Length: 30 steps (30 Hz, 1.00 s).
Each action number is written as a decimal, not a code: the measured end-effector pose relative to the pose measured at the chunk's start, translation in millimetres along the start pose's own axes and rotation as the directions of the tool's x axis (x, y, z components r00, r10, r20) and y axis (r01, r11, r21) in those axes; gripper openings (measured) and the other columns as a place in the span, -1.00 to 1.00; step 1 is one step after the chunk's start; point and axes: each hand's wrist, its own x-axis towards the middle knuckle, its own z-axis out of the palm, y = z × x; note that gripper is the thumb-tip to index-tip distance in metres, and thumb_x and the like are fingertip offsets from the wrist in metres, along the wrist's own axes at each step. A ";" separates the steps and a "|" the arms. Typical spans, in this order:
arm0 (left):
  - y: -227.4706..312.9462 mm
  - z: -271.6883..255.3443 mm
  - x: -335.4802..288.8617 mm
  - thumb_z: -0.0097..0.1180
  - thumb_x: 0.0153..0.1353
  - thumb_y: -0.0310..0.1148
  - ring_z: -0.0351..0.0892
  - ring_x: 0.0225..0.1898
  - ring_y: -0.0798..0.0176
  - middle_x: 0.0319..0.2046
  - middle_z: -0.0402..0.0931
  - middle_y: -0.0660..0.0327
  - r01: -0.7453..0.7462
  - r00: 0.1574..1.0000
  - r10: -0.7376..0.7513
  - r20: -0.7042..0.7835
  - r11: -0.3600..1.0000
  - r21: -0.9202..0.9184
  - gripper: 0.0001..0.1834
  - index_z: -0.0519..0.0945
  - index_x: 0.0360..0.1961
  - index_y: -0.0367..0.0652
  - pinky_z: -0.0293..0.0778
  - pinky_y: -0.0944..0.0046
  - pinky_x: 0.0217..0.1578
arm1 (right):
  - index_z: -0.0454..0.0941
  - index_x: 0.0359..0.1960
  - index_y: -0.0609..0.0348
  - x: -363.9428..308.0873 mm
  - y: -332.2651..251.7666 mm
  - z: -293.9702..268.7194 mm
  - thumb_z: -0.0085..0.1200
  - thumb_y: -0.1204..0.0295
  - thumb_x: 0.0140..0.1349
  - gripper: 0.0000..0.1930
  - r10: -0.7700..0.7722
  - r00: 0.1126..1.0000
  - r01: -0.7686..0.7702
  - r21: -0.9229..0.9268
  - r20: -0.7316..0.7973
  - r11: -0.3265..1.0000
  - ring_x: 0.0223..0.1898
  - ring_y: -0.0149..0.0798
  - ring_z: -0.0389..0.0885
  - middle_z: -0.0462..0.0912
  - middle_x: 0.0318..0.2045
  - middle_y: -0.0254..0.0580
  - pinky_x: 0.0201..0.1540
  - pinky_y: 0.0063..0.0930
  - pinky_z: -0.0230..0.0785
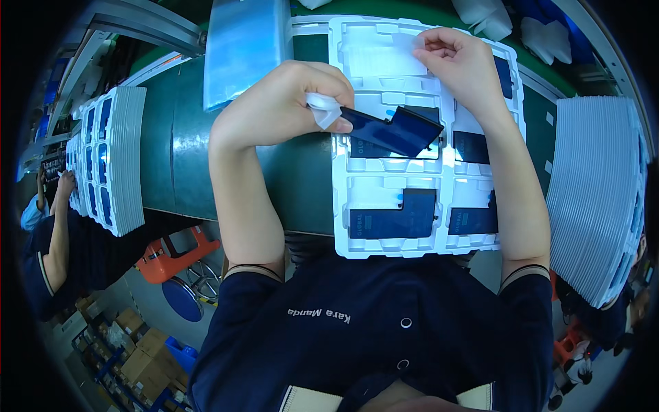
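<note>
My left hand (292,96) is closed on a dark, L-shaped flat battery pack (391,134), holding it tilted above a white plastic tray (340,206). A crumpled white wad (322,110), like tissue or film, is also in that hand's grasp. Over the tray's far left compartment, my right hand (460,65) pinches a small translucent sheet (406,44) between thumb and forefinger. Similar batteries lie flat in other compartments, such as the near left battery (391,221) and the near right battery (473,220). My right forearm hides part of the right column.
A tall stack of white trays (594,192) stands at right; another tray stack (127,165), with batteries showing, is at left. Blue plastic film (247,55) lies on the green table (185,137). Another person's arm (60,226) is at far left, near an orange stool (171,257).
</note>
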 end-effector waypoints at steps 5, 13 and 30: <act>-4.2 3.4 1.8 0.35 -0.10 -0.62 0.54 -0.19 0.23 -0.23 0.58 0.20 -0.039 0.997 0.039 -0.059 0.999 -0.001 -0.80 0.63 -0.39 -0.28 0.44 0.30 -0.13 | 0.68 -0.28 0.20 -1.3 -7.6 2.9 0.24 0.49 0.06 -0.83 -0.089 0.996 0.088 -0.061 -0.009 0.994 -0.38 -0.31 0.68 0.71 -0.39 -0.14 -0.25 -0.52 0.53; -6.8 6.1 4.9 0.33 -0.05 -0.59 0.55 -0.18 0.24 -0.22 0.60 0.19 -0.028 0.996 0.027 -0.088 1.000 -0.006 -0.83 0.63 -0.38 -0.27 0.44 0.27 -0.10 | 0.57 -0.07 0.14 -4.6 -18.9 7.3 0.20 0.51 0.08 -0.68 -0.189 0.980 0.196 -0.322 0.054 0.926 -0.35 -0.26 0.65 0.67 -0.34 -0.11 -0.22 -0.54 0.49; -7.3 17.3 24.6 0.31 0.10 -0.31 0.35 -0.51 0.54 -0.55 0.47 0.37 -0.020 0.591 -0.246 -0.768 0.948 -0.319 -0.68 0.64 -0.16 -0.26 0.26 0.46 -0.47 | 0.36 0.17 0.11 1.8 -17.2 3.1 0.12 0.61 0.18 -0.51 0.052 0.996 -0.086 0.667 0.071 0.740 -0.08 -0.40 0.57 0.58 -0.10 -0.18 0.02 -0.58 0.40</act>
